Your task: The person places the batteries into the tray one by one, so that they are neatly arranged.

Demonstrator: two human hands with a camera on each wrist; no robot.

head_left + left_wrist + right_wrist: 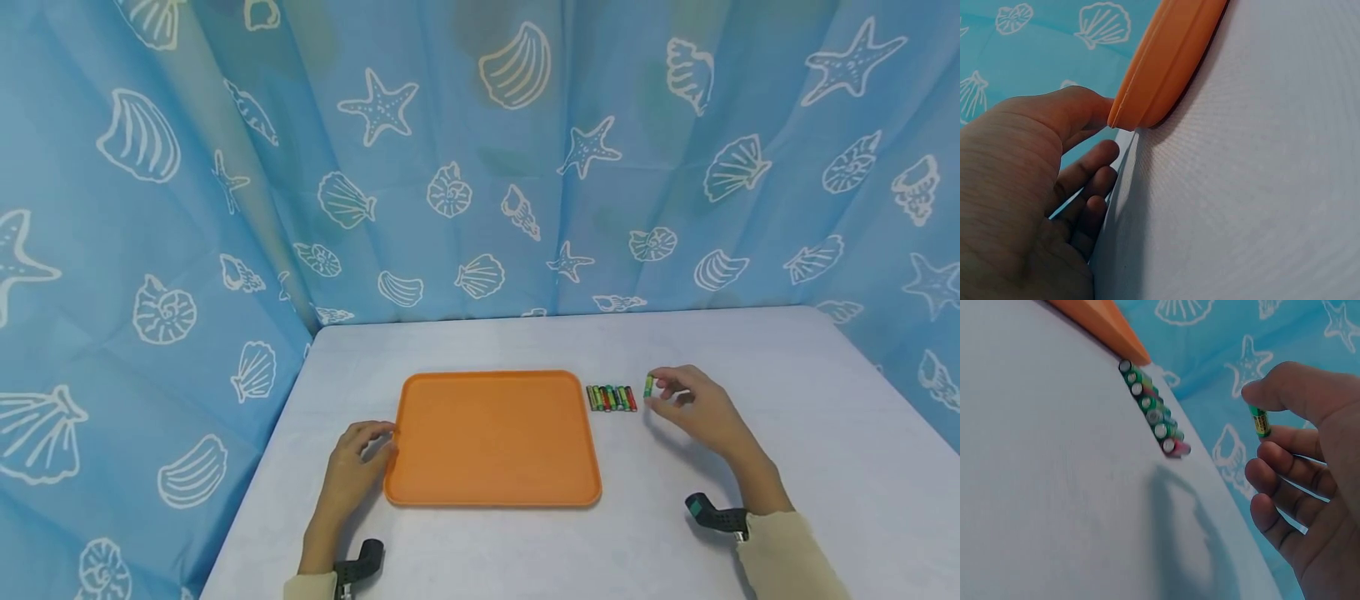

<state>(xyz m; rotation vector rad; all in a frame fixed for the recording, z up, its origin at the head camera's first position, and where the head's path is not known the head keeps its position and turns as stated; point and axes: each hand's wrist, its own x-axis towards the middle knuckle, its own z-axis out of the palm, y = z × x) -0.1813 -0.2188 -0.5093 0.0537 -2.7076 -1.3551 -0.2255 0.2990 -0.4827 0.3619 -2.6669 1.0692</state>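
Pale grey and faintly textured, the counter (787,433) is stretching out under a blue curtain printed with white shells and starfish (480,158), which is hanging along the far edge and down the left side.

At the left, the left hand (358,458) is resting on the counter against the near-left corner of the flat orange plastic tray with a raised rim (491,437). Its fingers are lying loosely curled; the thumb is touching the tray's rim and nothing is being gripped. The left wrist view is showing what the head view cannot: the rounded lip of the tray pressing against the thumb, with the other fingers (1088,187) hanging down past the counter's edge.

Just right of the tray, a short row of green and red cylindrical batteries (611,397) is lying side by side on the counter, close to the tray's far-right corner but apart from it. The right wrist view is showing their silver end caps, too small to make out from the head.

Further right, the right hand (693,408) is pinching a single green and yellow battery (648,385) between thumb and forefinger, holding it upright near the row. From the wrist, this battery is clearly lifted off the counter, with the remaining fingers curled beneath it.
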